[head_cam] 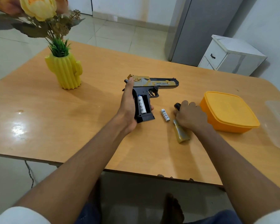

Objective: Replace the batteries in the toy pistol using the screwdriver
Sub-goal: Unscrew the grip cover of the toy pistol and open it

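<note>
Left hand (129, 109) gripping toy pistol (149, 88); right hand (190, 116) curled beside orange container (229, 112), grasp unclear.

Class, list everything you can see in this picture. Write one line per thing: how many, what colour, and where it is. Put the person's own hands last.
toy pistol: one, black and gold, held over the table, grip compartment open
battery in grip: one, white, left slot of the compartment
loose battery: one, white, on the table between the hands
grip cover: one, gold, on the table under the right wrist
black object: one, under the right fingers, mostly hidden
container: one, orange, lidded, right side of the table
vase: one, yellow, cactus-shaped, holding flowers, far left
table: one, light wood
cabinet: one, white, on the floor beyond the table
left hand: holding the pistol grip
right hand: resting on the black object
</note>
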